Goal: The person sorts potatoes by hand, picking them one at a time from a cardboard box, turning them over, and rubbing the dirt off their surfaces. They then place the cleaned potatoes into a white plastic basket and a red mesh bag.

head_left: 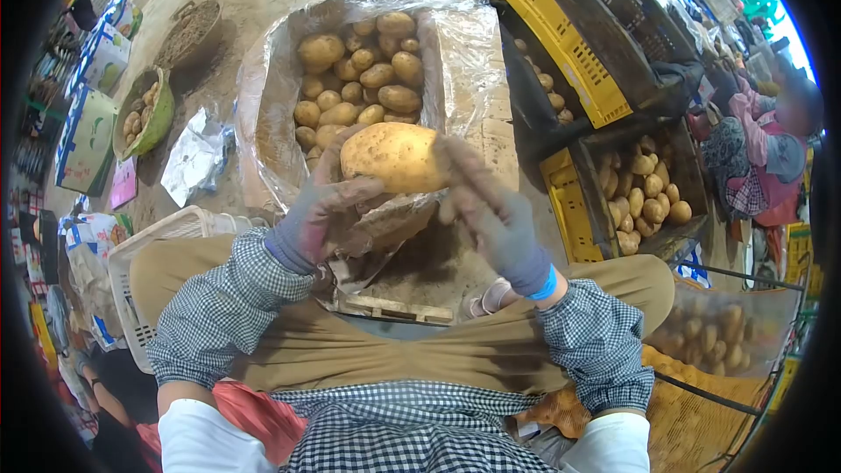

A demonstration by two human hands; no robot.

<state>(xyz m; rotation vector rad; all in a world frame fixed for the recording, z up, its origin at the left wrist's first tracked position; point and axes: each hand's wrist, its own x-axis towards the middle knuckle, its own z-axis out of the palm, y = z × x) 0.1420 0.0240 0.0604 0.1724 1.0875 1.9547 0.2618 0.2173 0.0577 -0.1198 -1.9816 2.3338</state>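
A large, pale yellow potato [392, 158] is held up in front of me, between my two gloved hands. My left hand [333, 201] cups its left end, fingers behind it and thumb along its lower side. My right hand [495, 215] presses its fingers against the right end; they are a little blurred. Both gloves are grey-purple and soiled. Just beyond the hands stands a cardboard box [476, 61] lined with clear plastic and filled with many potatoes [377, 76].
At the right, a yellow and black crate [561, 197] holds more potatoes, with stacked crates [561, 26] above it. Two baskets [144, 118] [190, 35] and crumpled plastic [197, 156] lie left. A white crate [131, 298] is by my left knee. Another person [762, 153] sits far right.
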